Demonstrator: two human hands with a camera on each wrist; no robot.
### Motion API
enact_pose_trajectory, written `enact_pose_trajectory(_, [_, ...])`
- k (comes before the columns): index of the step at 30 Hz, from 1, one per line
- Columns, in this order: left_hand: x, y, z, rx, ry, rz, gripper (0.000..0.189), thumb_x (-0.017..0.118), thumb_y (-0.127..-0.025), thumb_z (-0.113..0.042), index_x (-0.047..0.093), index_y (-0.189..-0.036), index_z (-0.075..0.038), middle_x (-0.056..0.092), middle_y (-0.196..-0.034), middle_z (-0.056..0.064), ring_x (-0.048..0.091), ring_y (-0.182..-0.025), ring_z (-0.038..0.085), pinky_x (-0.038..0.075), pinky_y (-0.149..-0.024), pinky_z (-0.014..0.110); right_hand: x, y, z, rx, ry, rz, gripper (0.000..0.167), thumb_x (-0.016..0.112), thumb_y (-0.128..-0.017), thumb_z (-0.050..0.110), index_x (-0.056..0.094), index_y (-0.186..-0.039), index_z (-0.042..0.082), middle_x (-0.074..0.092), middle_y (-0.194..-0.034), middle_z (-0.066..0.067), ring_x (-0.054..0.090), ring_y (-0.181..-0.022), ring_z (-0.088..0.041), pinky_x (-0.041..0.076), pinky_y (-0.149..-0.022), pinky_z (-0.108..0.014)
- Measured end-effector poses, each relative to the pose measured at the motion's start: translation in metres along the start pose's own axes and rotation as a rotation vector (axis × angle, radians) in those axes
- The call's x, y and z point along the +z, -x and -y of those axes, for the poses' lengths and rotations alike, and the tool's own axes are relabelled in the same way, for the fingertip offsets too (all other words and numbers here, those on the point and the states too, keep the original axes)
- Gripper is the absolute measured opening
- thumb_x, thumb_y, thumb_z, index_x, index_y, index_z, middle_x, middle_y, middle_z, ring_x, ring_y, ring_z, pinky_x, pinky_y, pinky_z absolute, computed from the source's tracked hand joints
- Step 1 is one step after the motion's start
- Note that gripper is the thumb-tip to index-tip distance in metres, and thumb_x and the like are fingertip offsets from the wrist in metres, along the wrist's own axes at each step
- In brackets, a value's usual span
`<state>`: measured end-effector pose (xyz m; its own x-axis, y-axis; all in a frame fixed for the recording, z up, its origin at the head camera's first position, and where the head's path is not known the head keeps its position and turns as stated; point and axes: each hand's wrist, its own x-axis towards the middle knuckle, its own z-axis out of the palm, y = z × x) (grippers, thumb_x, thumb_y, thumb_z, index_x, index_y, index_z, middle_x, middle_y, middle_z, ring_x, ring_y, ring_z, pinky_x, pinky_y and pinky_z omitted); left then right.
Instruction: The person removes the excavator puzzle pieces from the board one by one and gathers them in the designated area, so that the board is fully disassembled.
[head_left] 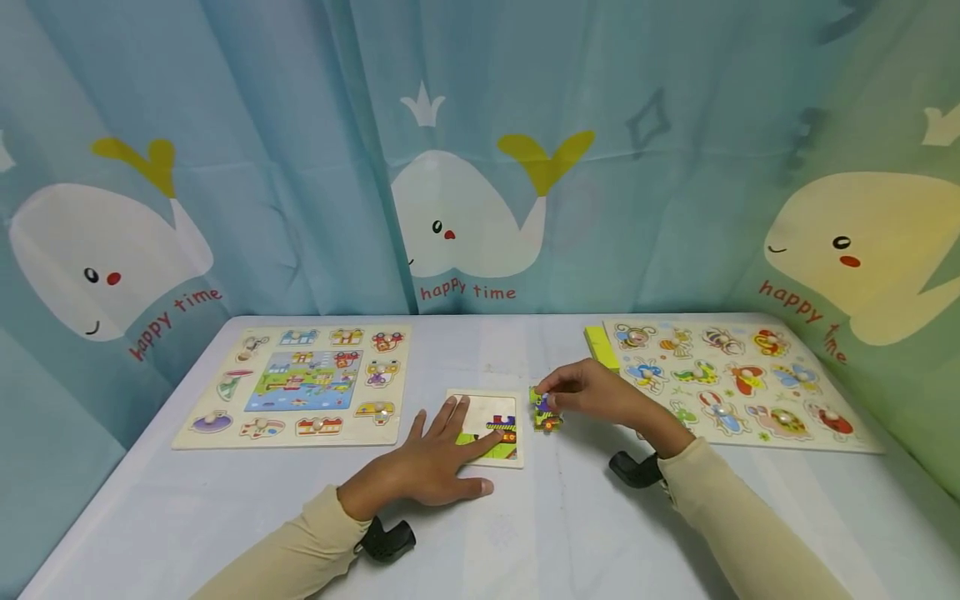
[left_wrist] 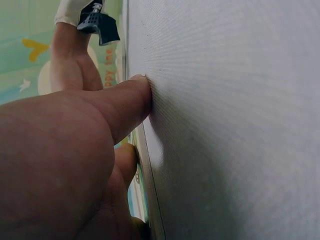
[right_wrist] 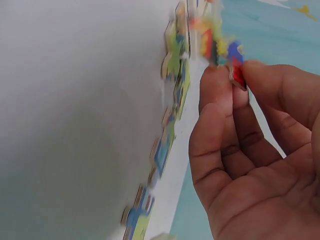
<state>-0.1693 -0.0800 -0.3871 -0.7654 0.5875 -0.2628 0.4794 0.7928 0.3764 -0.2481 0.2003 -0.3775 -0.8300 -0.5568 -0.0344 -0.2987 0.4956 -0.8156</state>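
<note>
My left hand (head_left: 431,458) lies over a small square jigsaw tray (head_left: 489,461), with its fingers spread and straight. Its index finger reaches across the train picture on the tray's lower right, while the thumb extends just beyond the near edge. Part of the tray is hidden under this hand. To the right of the tray, my right hand (head_left: 600,398) pinches a jigsaw piece between thumb and fingers. Green, purple and orange jigsaw parts (head_left: 547,419) show beside those fingertips. In the right wrist view the pinched piece (right_wrist: 238,75) shows red and blue, partly blurred.
A vehicle knob-puzzle board (head_left: 285,446) lies at the left. An insect knob-puzzle board (head_left: 832,433) lies at the right, with a yellow-green block (head_left: 602,348) against its left edge. A whale-patterned curtain (head_left: 322,208) hangs behind the table.
</note>
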Motion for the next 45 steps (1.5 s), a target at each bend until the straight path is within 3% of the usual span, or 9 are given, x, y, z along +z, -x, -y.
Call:
enact_pose_trajectory(8, [0.000,0.001,-0.001,0.000,-0.006,-0.002,0.065,0.051,-0.095,-0.056,0.033,-0.153,-0.032,-0.003,-0.161,0.018,-0.010,-0.146,0.032,-0.001,-0.110,0.061,-0.013,0.013,-0.003,0.049,-0.020,0.007,0.018,0.062,-0.092,0.005,0.070,-0.107,-0.004,0.071,-0.098,-0.008,0.067,-0.088,-0.020,0.053,-0.075,-0.033])
enact_pose_trajectory(15, [0.001,0.000,-0.002,0.002,-0.022,-0.010,0.065,0.052,-0.095,-0.055,0.033,-0.153,-0.032,-0.002,-0.161,0.017,-0.009,-0.147,0.032,0.000,-0.110,0.062,-0.022,0.020,-0.010,0.101,-0.004,0.008,0.019,0.062,-0.092,0.005,0.070,-0.109,-0.002,0.070,-0.088,-0.006,0.060,-0.077,-0.023,0.048,-0.063,-0.034])
enact_pose_trajectory(19, [0.001,0.000,-0.001,0.005,-0.022,-0.013,0.065,0.051,-0.095,-0.055,0.033,-0.153,-0.032,-0.002,-0.161,0.017,-0.009,-0.146,0.032,0.000,-0.110,0.062,-0.023,0.021,-0.013,0.116,-0.013,0.020,0.019,0.061,-0.092,0.003,0.070,-0.108,-0.003,0.071,-0.090,-0.007,0.063,-0.078,-0.021,0.050,-0.066,-0.034])
enact_pose_trajectory(24, [0.001,-0.001,0.000,0.009,-0.013,-0.010,0.065,0.051,-0.095,-0.055,0.033,-0.153,-0.032,-0.003,-0.161,0.018,-0.010,-0.146,0.032,-0.002,-0.110,0.061,-0.021,0.023,-0.013,0.084,-0.033,0.058,0.017,0.062,-0.092,0.002,0.070,-0.106,-0.005,0.071,-0.095,-0.009,0.066,-0.081,-0.020,0.054,-0.069,-0.033])
enact_pose_trajectory(32, [0.000,-0.001,-0.001,0.000,-0.009,-0.003,0.065,0.051,-0.095,-0.055,0.032,-0.153,-0.032,-0.004,-0.161,0.017,-0.010,-0.146,0.031,-0.002,-0.110,0.061,-0.021,0.022,-0.013,0.053,0.025,0.038,0.015,0.064,-0.091,0.001,0.070,-0.104,-0.004,0.071,-0.101,-0.011,0.066,-0.087,-0.020,0.051,-0.071,-0.029])
enact_pose_trajectory(39, [0.000,-0.001,-0.001,0.003,-0.007,0.001,0.065,0.051,-0.095,-0.055,0.032,-0.153,-0.032,-0.003,-0.161,0.018,-0.009,-0.146,0.031,-0.001,-0.110,0.061,-0.020,0.019,-0.015,0.056,0.085,0.035,0.013,0.067,-0.087,-0.002,0.072,-0.100,-0.002,0.070,-0.097,-0.007,0.058,-0.083,-0.019,0.048,-0.071,-0.029])
enact_pose_trajectory(45, [0.001,0.000,0.000,0.009,-0.006,-0.006,0.065,0.051,-0.096,-0.055,0.032,-0.153,-0.032,-0.004,-0.161,0.017,-0.009,-0.146,0.031,-0.002,-0.110,0.061,-0.019,0.020,-0.013,0.040,0.099,0.028,0.014,0.067,-0.086,-0.005,0.071,-0.099,-0.004,0.070,-0.097,-0.009,0.061,-0.085,-0.018,0.049,-0.070,-0.028])
